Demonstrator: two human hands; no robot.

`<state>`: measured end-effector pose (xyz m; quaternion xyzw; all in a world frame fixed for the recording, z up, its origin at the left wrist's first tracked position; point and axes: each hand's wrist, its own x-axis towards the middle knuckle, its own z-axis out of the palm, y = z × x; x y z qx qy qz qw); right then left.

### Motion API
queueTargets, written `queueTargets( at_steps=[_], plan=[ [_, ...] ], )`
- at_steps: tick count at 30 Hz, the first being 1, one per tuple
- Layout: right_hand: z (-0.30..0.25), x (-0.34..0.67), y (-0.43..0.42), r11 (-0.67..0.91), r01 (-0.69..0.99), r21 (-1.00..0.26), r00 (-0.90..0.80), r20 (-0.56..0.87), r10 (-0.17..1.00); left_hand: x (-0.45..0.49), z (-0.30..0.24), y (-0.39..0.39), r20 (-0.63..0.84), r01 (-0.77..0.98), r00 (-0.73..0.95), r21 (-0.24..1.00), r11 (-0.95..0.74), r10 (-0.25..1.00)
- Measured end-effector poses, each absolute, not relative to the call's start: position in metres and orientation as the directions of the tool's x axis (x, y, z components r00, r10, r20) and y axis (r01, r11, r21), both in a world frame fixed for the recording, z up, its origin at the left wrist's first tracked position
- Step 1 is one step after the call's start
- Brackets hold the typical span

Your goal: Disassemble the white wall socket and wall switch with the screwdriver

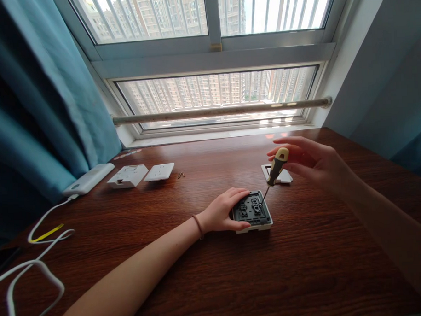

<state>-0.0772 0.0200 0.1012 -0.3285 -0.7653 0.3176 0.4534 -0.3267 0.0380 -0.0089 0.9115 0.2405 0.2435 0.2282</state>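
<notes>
Two hands share the work: the left hand [222, 214] presses the switch [253, 212] flat on the table [304, 265]; the right hand [309, 161] pinches the screwdriver [275, 170], which should stay upright and seated in the screw.

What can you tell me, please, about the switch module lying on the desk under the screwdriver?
The switch module lies flat, back side up, on the brown wooden desk. Its top looks like dark grey plastic with two blocks of terminals, set on a white base showing along the front edge. The left hand grips its left side, steadying it. The tip of the yellow-and-black screwdriver, held by the right hand, meets its upper right part.
</notes>
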Motion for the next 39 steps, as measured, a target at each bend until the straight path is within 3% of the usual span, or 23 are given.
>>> queueTargets(
  at_steps=[3,7,10,20,22,27,29,34,36,39],
  plan=[
    [0.104,-0.078,0.018,0.608,0.272,-0.746,-0.39,0.493,0.778,-0.327,-0.009,0.038,0.334,0.33,0.764,0.534,-0.779,0.552],
    [0.101,-0.085,0.016,0.657,0.422,-0.625,-0.264,0.608,0.748,-0.326,-0.008,0.038,0.333,0.332,0.763,0.534,-0.778,0.554],
    [0.098,-0.085,0.018,0.635,0.48,-0.606,-0.219,0.618,0.755,-0.326,-0.008,0.037,0.334,0.332,0.763,0.534,-0.778,0.554],
    [0.102,-0.069,0.027,0.65,0.205,-0.732,-0.507,0.489,0.71,-0.326,-0.007,0.037,0.331,0.341,0.768,0.515,-0.787,0.549],
    [0.101,-0.075,0.024,0.66,0.243,-0.711,-0.438,0.527,0.729,-0.326,-0.007,0.037,0.328,0.343,0.769,0.513,-0.787,0.548],
    [0.096,-0.088,0.018,0.619,0.412,-0.669,-0.085,0.648,0.757,-0.326,-0.008,0.038,0.332,0.337,0.769,0.516,-0.788,0.546],
    [0.095,-0.088,0.018,0.597,0.407,-0.691,-0.053,0.635,0.771,-0.326,-0.008,0.038,0.332,0.336,0.77,0.515,-0.789,0.545],
    [0.101,-0.081,0.019,0.62,0.203,-0.758,-0.277,0.563,0.779,-0.326,-0.009,0.038,0.326,0.34,0.772,0.513,-0.788,0.545],
    [0.104,-0.08,0.018,0.64,0.234,-0.732,-0.345,0.553,0.759,-0.327,-0.009,0.038,0.326,0.34,0.771,0.515,-0.787,0.547],
    [0.104,-0.081,0.018,0.657,0.335,-0.676,-0.304,0.582,0.754,-0.327,-0.009,0.038,0.33,0.338,0.769,0.517,-0.786,0.547]
  ],
)
